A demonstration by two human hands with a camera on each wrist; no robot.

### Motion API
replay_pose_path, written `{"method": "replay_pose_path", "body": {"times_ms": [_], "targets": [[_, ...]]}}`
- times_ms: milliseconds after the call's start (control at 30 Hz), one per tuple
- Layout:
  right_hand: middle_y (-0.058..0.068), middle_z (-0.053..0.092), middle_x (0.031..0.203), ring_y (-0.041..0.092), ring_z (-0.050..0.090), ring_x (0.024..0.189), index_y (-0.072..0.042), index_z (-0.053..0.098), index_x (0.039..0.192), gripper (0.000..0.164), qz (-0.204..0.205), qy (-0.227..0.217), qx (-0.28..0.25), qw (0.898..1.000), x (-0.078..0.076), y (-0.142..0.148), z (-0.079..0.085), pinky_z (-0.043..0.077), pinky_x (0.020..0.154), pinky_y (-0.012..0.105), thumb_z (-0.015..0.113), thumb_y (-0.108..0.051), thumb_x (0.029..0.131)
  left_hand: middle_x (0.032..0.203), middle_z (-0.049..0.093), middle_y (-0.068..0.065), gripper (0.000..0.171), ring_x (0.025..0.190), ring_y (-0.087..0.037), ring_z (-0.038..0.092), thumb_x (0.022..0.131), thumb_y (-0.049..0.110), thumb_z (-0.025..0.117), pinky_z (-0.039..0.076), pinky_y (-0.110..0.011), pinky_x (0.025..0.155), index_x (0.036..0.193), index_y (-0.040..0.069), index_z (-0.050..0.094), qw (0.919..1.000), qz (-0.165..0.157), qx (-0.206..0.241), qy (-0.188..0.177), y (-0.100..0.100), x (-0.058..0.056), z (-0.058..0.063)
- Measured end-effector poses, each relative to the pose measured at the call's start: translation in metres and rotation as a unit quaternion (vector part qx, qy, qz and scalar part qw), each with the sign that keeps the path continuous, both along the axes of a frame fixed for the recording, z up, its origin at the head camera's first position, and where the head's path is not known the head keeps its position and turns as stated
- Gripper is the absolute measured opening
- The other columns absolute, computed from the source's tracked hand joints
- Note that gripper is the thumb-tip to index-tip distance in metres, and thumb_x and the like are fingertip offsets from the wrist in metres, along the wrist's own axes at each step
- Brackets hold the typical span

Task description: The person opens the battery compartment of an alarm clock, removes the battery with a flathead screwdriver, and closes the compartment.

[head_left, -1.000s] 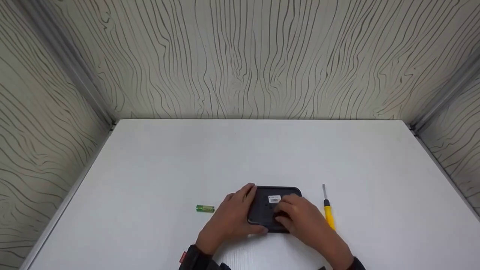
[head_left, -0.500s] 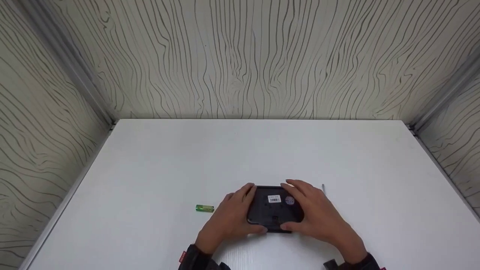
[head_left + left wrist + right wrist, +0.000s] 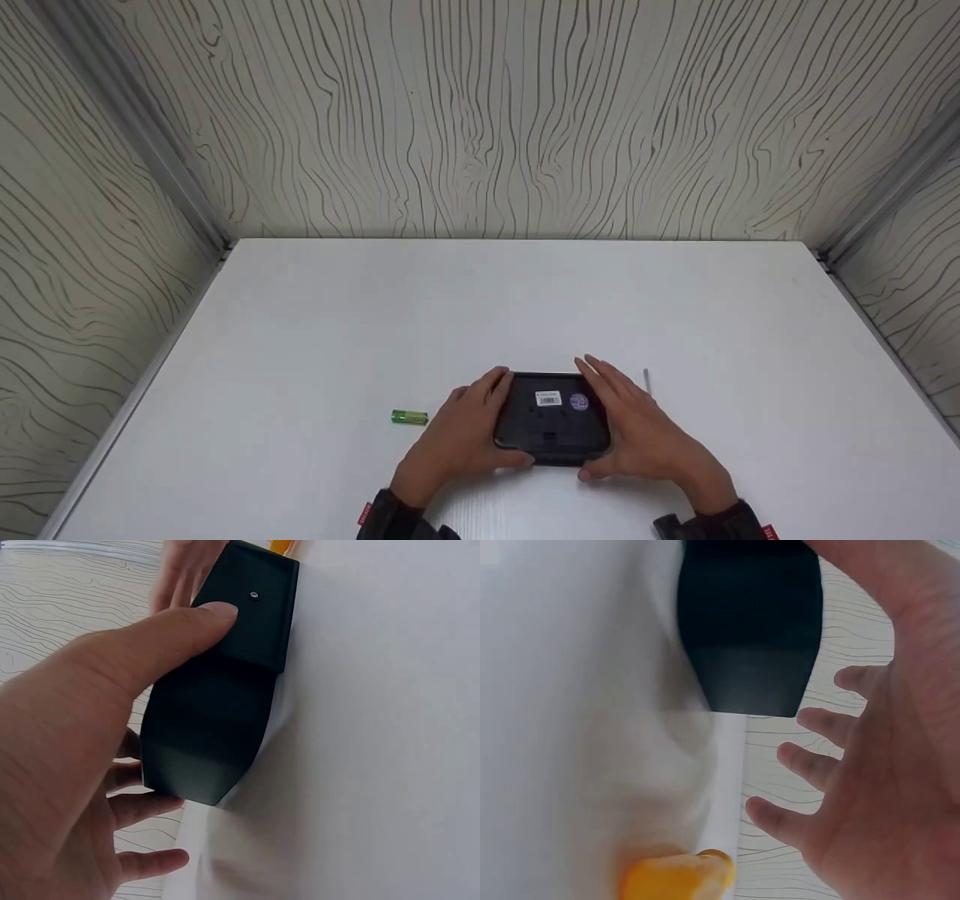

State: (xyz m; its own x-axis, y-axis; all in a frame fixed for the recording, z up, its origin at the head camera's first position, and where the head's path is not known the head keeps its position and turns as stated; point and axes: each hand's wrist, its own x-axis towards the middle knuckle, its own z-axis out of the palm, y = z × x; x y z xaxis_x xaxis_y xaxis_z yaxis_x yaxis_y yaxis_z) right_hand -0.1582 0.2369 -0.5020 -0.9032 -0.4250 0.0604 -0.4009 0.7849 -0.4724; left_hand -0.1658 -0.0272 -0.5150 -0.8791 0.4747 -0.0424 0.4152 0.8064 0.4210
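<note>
A black plastic device [image 3: 551,420] with rounded corners lies between both hands, bearing a white barcode label [image 3: 548,398] and a round sticker [image 3: 579,402]. My left hand [image 3: 465,431] grips its left end, fingers behind and thumb along the near side. In the left wrist view, that thumb presses beside a small screw [image 3: 254,595]. My right hand [image 3: 649,439] is spread around the right end, its thumb off the near edge. The right wrist view shows those fingers [image 3: 810,765] apart and fairly straight, beyond the device's end [image 3: 754,637].
A green battery [image 3: 409,417] lies left of my left hand on the white table [image 3: 337,322]. Past my right hand shows a screwdriver's metal shaft [image 3: 647,381]; its yellow handle [image 3: 667,879] appears in the right wrist view. A wood-grain patterned panel [image 3: 480,120] stands along the back.
My right hand has left the device's face, where its fingers were curled, and moved right to spread around the right end. The round sticker is uncovered. My left hand stays put.
</note>
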Motion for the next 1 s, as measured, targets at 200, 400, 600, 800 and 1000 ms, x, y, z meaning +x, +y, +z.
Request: {"method": "replay_pose_path", "body": {"times_ms": [200, 400, 600, 800, 1000], "targets": [[0.008, 0.035, 0.154, 0.037, 0.043, 0.135, -0.013, 0.020, 0.155, 0.129, -0.002, -0.048, -0.019, 0.999, -0.002, 0.002, -0.007, 0.040, 0.107, 0.056, 0.093, -0.037, 0.052, 0.158, 0.031, -0.003, 0.103, 0.137, -0.020, 0.044, 0.074, 0.064, 0.071, 0.038, -0.041, 0.112, 0.153, 0.013, 0.030, 1.0000, -0.002, 0.007, 0.006, 0.001, 0.001, 0.000], [0.006, 0.037, 0.152, 0.035, 0.048, 0.130, -0.011, 0.023, 0.154, 0.125, -0.004, -0.080, -0.044, 0.996, -0.004, 0.003, -0.006, 0.042, 0.104, 0.056, 0.094, -0.030, 0.052, 0.156, 0.034, -0.003, 0.103, 0.136, -0.020, 0.045, 0.072, 0.061, 0.075, 0.039, -0.040, 0.111, 0.152, 0.012, 0.033, 0.9996, 0.001, 0.018, 0.020, 0.001, 0.001, 0.001], [0.003, 0.041, 0.151, 0.033, 0.047, 0.132, -0.012, 0.029, 0.153, 0.122, -0.001, -0.073, -0.055, 0.996, -0.005, 0.006, -0.002, 0.041, 0.105, 0.058, 0.094, -0.027, 0.051, 0.156, 0.036, -0.002, 0.104, 0.134, -0.019, 0.047, 0.070, 0.062, 0.076, 0.039, -0.041, 0.110, 0.152, 0.013, 0.033, 0.9996, 0.001, 0.019, 0.021, -0.001, 0.001, 0.003], [-0.002, 0.044, 0.149, 0.031, 0.044, 0.136, -0.022, 0.031, 0.152, 0.120, -0.001, -0.065, -0.083, 0.994, -0.005, 0.009, 0.003, 0.036, 0.107, 0.062, 0.094, -0.030, 0.049, 0.156, 0.035, -0.002, 0.106, 0.135, -0.019, 0.047, 0.069, 0.064, 0.075, 0.040, -0.039, 0.109, 0.152, 0.014, 0.032, 0.9993, 0.001, 0.034, 0.015, -0.002, 0.000, 0.005], [-0.013, 0.045, 0.145, 0.019, 0.043, 0.138, -0.038, 0.028, 0.149, 0.120, -0.001, -0.063, -0.113, 0.992, -0.002, 0.011, 0.010, 0.037, 0.110, 0.055, 0.093, -0.026, 0.049, 0.156, 0.033, 0.001, 0.105, 0.131, -0.018, 0.050, 0.069, 0.059, 0.078, 0.041, -0.040, 0.108, 0.153, 0.019, 0.030, 0.9980, 0.002, 0.062, 0.009, -0.003, 0.001, 0.008]]}}
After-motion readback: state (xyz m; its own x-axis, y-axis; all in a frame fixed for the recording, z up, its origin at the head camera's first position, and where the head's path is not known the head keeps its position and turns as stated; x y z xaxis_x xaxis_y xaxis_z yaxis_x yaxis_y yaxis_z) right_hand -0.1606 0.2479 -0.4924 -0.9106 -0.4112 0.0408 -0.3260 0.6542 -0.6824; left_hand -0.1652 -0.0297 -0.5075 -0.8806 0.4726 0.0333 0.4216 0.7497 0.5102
